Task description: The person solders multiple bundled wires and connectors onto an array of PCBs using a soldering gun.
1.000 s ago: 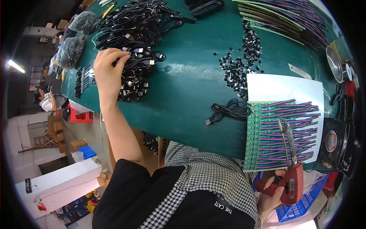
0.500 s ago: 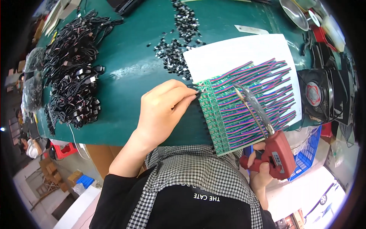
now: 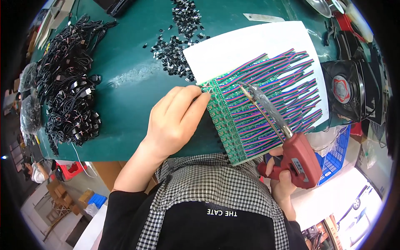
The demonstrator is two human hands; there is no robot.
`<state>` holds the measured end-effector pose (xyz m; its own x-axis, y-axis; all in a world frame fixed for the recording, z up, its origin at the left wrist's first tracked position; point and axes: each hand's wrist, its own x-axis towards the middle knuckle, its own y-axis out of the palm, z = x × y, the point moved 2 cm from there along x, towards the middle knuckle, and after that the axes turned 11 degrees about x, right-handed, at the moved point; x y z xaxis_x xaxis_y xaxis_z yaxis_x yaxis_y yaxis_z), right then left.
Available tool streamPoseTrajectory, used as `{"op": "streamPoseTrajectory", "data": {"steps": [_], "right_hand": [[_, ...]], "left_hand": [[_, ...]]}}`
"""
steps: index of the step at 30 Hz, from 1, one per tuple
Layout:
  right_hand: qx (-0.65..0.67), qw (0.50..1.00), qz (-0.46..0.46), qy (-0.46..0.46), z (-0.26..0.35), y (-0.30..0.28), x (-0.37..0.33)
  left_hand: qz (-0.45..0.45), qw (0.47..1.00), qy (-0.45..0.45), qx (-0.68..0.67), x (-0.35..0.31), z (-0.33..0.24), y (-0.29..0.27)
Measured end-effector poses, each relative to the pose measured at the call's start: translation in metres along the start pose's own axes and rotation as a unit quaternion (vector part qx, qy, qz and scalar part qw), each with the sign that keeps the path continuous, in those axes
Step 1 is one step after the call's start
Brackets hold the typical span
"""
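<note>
My left hand [image 3: 177,114] is closed, its fingertips pressed together at the upper left edge of a panel of green circuit boards [image 3: 227,121]; what they pinch is hidden. Thin wires show just above those fingertips. Rows of multicoloured ribbon wires [image 3: 266,112] run from the boards to the right. My right hand [image 3: 283,183] grips a red soldering gun [image 3: 302,160] by its handle. The gun's thin metal tip hangs over the wires near the panel's top, a short way right of my left fingers. Panel and wires lie on a white sheet [image 3: 250,46].
A heap of small black parts [image 3: 175,54] lies beyond the sheet on the green table [image 3: 129,112]. Bundles of black cables [image 3: 68,87] cover its left side. To the right stands a black fan [image 3: 343,89], with a blue basket [image 3: 335,160] below. A flat metal blade [image 3: 263,18] lies behind.
The whole view has shifted, so the table things sit further left and higher. My left fingers have turned further over the panel's edge, hiding the dark piece seen at their tips before.
</note>
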<state>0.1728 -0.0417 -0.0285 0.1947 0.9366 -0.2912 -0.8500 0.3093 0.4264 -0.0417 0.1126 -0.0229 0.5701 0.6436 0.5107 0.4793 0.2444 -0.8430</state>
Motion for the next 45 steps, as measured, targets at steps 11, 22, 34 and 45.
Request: {"op": "streamPoseTrajectory", "data": {"steps": [11, 22, 34, 45], "right_hand": [[-0.061, 0.998, -0.022, 0.003, 0.0, 0.006, 0.004], [-0.059, 0.998, -0.024, 0.002, 0.002, 0.009, 0.005], [-0.063, 0.998, -0.018, 0.013, 0.004, 0.013, 0.007], [0.028, 1.0, 0.005, 0.01, 0.0, 0.003, -0.004]], "left_hand": [[0.032, 0.993, 0.085, 0.079, -0.001, -0.008, 0.001], [0.005, 0.983, 0.161, 0.091, 0.002, -0.004, 0.003], [0.103, 0.992, -0.066, -0.011, 0.003, 0.002, -0.007], [0.195, 0.922, -0.254, -0.218, 0.001, 0.016, -0.018]]}}
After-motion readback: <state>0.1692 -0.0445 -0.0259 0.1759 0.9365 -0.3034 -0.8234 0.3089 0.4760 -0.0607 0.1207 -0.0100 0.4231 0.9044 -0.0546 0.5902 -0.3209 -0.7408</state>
